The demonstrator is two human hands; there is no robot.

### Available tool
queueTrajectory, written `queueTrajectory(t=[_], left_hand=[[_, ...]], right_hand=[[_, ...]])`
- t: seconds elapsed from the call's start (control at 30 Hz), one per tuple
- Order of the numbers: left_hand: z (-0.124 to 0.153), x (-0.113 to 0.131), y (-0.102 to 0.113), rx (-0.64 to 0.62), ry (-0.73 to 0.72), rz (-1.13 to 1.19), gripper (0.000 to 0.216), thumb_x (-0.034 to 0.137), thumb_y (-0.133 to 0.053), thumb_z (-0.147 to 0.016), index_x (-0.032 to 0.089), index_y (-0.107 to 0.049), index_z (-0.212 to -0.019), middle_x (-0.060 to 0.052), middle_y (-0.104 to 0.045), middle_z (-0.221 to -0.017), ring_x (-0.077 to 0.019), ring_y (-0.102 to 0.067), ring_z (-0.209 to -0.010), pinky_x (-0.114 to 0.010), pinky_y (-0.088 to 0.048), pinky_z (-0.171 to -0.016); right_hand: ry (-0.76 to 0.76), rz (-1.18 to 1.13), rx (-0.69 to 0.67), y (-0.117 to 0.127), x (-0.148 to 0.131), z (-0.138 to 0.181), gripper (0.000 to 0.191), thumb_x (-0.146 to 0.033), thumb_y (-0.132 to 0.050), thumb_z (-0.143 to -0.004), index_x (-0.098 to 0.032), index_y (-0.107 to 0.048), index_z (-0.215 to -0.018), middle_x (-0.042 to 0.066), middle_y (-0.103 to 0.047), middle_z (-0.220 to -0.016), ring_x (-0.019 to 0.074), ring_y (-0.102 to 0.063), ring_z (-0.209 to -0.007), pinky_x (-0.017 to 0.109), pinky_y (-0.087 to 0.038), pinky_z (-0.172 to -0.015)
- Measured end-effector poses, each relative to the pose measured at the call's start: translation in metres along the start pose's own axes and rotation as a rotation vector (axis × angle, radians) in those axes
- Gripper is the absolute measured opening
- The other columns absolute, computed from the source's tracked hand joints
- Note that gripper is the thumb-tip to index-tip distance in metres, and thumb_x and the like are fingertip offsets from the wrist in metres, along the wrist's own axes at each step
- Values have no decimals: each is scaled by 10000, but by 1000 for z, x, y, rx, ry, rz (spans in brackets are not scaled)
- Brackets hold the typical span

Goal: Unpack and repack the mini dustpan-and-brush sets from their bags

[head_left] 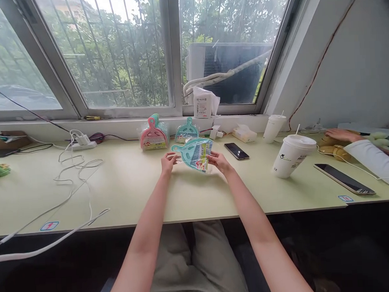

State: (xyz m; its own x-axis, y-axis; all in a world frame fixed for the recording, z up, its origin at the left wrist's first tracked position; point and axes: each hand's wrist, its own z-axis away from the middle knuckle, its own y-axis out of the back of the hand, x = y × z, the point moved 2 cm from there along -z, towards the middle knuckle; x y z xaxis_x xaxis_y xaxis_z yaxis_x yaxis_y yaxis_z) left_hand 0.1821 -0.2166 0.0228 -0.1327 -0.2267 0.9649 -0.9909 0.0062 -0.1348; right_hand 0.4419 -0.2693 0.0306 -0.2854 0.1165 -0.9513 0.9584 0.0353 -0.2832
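Surface (199,201): near edge lies just before the person's lap; working room runs between cables (70,171) at left and phone (236,151) at right.
Stack (153,134): several wrapped dustpan sets, pink foremost, at the far side.
Held turquoise dustpan set (190,154): centre, tilted, handle left; film on, apparently unopened. Work left cannot be told.
Single turquoise set (187,130): far side, right of the stack.
Right hand (219,160): gripping the held set's right edge.
Left hand (169,162): fingers narrowed by the handle; grip uncertain.
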Motion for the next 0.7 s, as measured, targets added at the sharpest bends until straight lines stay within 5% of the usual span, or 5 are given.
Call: queueTrajectory(t=[0.1,0.2,0.33,0.7], left_hand=[[2,-2,-2,-118,53,-53,525,482,-695,-768,142,-515,-1126,-138,-706,-973,-146,-669,-657,-321,-571,-627],[4,-5,-5,-217,81,-108,703,371,-813,-658,184,-461,-1237,-115,-695,-1002,-153,-672,-672,-317,-575,-616],[2,-5,0,-110,52,-91,617,200,-824,-623,146,-521,-1157,-74,-701,-830,-142,-661,-647,-303,-570,-653],[-4,11,20,132,-89,-259,277,209,-703,-735,161,-598,-987,-74,-681,-867,-167,-661,-696,-300,-547,-655]], right_hand=[[3,-9,25,3,2,0,292,-188,-785,-699,-149,-717,-981,88,-725,-1017,201,-702,-871,359,-583,-852],[-13,0,29,7,3,-2,282,-167,-787,-696,-144,-717,-968,84,-731,-985,196,-700,-855,352,-589,-838],[-71,-19,41,11,2,-3,291,-91,-762,-705,-136,-705,-987,76,-740,-931,179,-702,-810,352,-584,-854],[-102,-35,122,18,-4,-1,328,-10,-706,-700,-126,-680,-1006,85,-743,-880,193,-708,-798,400,-567,-897]])
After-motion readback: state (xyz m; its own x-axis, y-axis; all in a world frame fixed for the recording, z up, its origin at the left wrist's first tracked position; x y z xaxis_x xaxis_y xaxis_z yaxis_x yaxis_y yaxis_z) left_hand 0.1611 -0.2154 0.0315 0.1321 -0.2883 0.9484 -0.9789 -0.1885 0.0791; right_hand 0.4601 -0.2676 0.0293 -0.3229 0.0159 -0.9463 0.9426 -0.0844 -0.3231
